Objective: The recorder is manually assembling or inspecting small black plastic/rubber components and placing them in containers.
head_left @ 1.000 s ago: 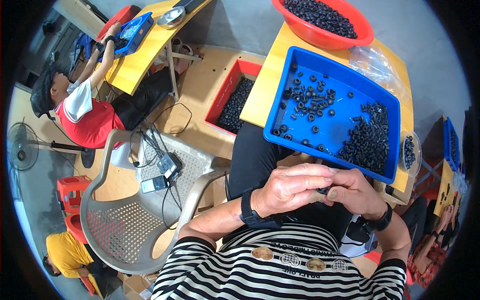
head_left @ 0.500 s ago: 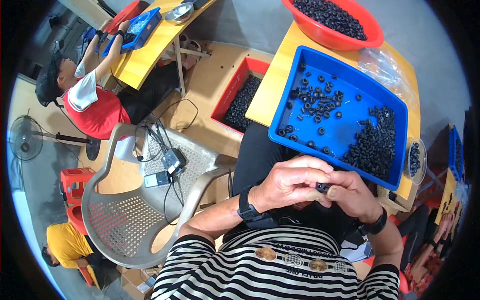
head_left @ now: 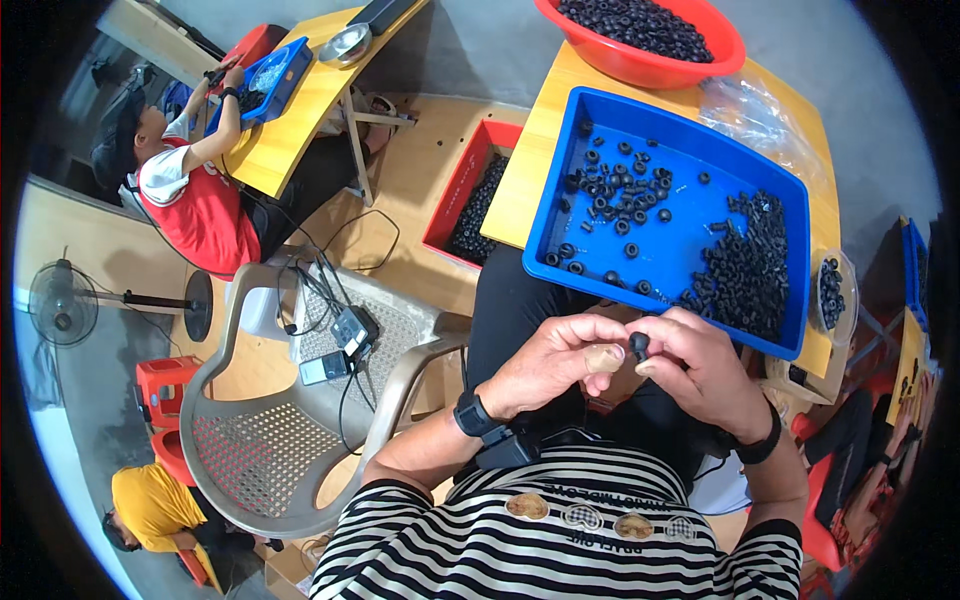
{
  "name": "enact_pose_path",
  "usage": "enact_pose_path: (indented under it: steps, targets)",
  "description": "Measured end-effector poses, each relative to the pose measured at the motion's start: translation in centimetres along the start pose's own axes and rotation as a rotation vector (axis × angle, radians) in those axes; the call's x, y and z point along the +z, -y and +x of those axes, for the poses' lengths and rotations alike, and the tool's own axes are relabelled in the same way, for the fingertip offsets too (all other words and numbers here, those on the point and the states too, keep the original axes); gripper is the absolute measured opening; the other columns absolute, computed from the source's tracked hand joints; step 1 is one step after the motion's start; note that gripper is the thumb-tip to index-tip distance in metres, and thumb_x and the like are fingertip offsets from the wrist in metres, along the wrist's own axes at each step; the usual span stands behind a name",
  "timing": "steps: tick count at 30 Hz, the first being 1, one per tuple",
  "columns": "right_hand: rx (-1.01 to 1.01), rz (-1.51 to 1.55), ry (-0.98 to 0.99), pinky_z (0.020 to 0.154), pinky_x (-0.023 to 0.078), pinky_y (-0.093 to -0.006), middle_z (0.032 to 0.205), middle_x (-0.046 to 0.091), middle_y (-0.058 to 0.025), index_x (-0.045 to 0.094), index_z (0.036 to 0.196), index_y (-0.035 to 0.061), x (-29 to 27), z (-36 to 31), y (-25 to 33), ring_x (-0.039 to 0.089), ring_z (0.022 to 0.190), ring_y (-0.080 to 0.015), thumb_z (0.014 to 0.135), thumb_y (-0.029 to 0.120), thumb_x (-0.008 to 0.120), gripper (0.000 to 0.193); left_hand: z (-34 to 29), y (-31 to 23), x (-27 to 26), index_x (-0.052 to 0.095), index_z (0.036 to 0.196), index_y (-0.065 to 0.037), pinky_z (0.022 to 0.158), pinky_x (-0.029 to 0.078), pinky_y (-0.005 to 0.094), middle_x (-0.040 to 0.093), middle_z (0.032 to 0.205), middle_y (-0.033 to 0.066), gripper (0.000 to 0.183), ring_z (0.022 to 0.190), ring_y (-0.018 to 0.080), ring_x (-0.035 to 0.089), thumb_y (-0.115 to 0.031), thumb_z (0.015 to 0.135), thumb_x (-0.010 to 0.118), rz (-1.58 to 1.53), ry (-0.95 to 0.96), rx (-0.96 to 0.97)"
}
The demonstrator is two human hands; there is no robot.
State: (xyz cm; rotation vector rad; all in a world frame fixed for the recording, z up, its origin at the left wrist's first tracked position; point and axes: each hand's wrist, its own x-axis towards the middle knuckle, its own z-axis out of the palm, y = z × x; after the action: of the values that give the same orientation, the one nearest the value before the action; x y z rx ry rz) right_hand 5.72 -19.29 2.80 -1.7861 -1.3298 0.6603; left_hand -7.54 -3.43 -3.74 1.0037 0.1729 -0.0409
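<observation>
Just near of the blue tray [head_left: 690, 225], a small black rubber ring [head_left: 639, 345] is pinched between left hand [head_left: 555, 365] & right hand [head_left: 705, 375], fingertips closed on it; loose rings lie farther off.

Pretty cramped workshop: light wooden floor [head_left: 420, 190], grey wall up top, yellow-topped tables [head_left: 300, 110], a beige plastic chair [head_left: 270, 440], a standing fan [head_left: 62, 305], and probably red stools [head_left: 165, 385] at left.
</observation>
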Motion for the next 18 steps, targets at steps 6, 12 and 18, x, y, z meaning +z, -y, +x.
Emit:
enact_pose_path:
  steps: [6, 12, 18]
  targets:
    - [-0.013, -0.105, 0.064, 0.065, 0.048, -0.0354, 0.081, 0.058, -0.0111, 0.059, 0.110, 0.0045, -0.3, 0.2, 0.8, 0.059, 0.073, -0.0279, 0.078, 0.009, 0.065, 0.032, 0.0, 1.3, 0.4, 0.060, 0.108, -0.002, 0.054, 0.042, 0.0216, 0.057, 0.071, 0.0026, 0.026, 0.061, 0.0087, 0.053, -0.023, 0.094, 0.057, -0.528, 0.153, -0.225]
    - [-0.025, -0.119, 0.096, 0.062, 0.048, -0.0338, 0.077, 0.058, -0.0100, 0.061, 0.108, 0.0041, -0.1, 0.7, 1.3, 0.059, 0.069, -0.0261, 0.079, 0.013, 0.067, 0.031, -0.1, 2.6, 0.3, 0.054, 0.113, -0.002, 0.051, 0.039, 0.0215, 0.056, 0.085, 0.0037, 0.029, 0.061, 0.0077, 0.049, -0.025, 0.095, 0.054, -0.832, 0.262, -0.297]
    - [-0.017, -0.070, 0.104, 0.060, 0.048, -0.0323, 0.075, 0.058, -0.0086, 0.061, 0.109, 0.0048, -0.1, 0.8, 1.0, 0.059, 0.067, -0.0238, 0.078, 0.014, 0.067, 0.033, -0.2, 2.7, 1.2, 0.050, 0.117, -0.003, 0.050, 0.037, 0.0217, 0.054, 0.085, 0.0011, 0.038, 0.063, 0.0077, 0.048, -0.036, 0.098, 0.046, -0.993, 0.348, -0.333]
